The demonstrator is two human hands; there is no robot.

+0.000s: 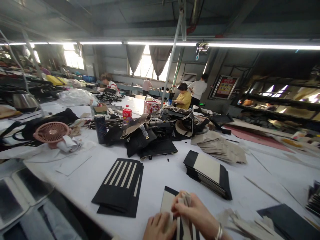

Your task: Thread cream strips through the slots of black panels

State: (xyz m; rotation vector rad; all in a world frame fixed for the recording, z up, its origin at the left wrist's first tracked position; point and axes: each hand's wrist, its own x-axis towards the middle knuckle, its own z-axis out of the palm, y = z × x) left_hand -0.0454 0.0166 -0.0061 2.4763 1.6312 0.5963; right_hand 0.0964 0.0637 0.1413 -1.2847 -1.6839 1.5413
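My left hand (159,227) lies with its fingers spread on a black and cream panel (168,200) at the bottom centre. Just right of it, my right hand (193,211), with a bracelet at the wrist, is closed around a bunch of beige strips (185,199) that hang down over the panel. To the left is a small pile of black panels with cream stripes (120,190). Behind my right hand stands a thick stack of black panels with a cream middle (208,171). Loose beige strips (246,226) are heaped at the lower right.
Black bags and parts (150,133) cover the table's middle. Around them are a dark cylinder (100,129), a red bottle (127,115), a pink fan (52,132) and beige pieces (221,146). A person in yellow (183,98) and others are farther back.
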